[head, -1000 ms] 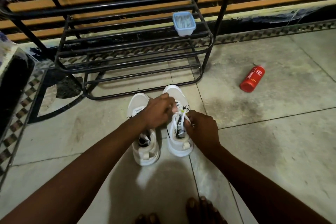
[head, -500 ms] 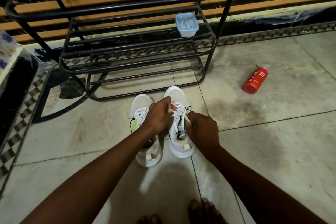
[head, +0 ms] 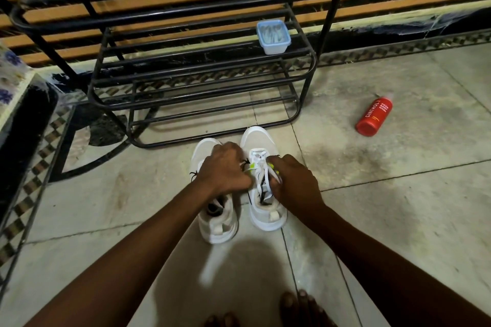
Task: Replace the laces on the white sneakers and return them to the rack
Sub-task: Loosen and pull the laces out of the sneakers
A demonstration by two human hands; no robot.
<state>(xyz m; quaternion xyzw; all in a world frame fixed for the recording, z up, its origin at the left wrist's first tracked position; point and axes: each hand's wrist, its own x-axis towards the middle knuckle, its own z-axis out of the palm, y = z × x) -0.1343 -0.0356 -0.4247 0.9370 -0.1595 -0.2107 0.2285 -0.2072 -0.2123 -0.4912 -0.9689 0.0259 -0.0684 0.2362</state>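
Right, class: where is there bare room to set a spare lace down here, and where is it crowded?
Bare tile lies between the right sneaker and the red bottle, and left of the left sneaker. The shoe rack shelf is free left of the blue-lidded container. Crowded: over the right sneaker, where left hand and right hand grip its white lace.

Single head-worn wide-angle view, looking forward and steeply down at the near tiled floor (head: 398, 207); shoe rack (head: 202, 71) spans the upper frame.
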